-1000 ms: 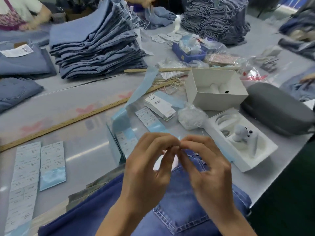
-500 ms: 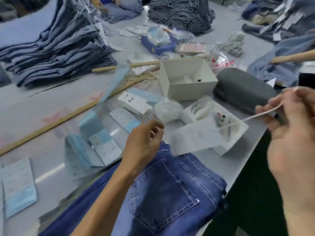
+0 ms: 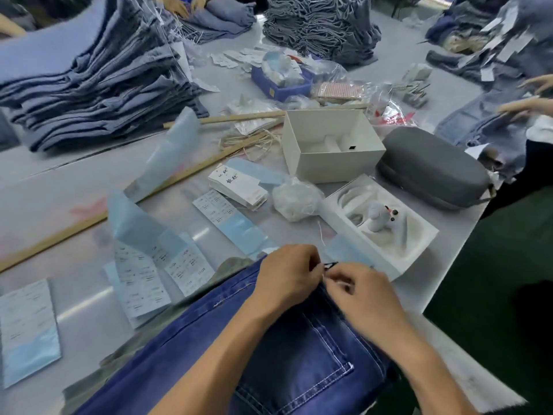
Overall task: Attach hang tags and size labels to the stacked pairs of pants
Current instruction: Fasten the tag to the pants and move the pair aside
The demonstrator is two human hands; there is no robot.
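Here, both hands met at the waistband of the dark jeans (image 3: 299, 354) on the worktop (image 3: 89, 181) — left hand (image 3: 287, 277) and right hand (image 3: 363, 295), fingers curled, pinched a small dark item, too blurred to identify.

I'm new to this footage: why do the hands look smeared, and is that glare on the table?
Head view: the right hand is motion-blurred at its fingers, the left hand sharper; bright streaks of glare cross the table; the wide lens bends the far jeans stack.
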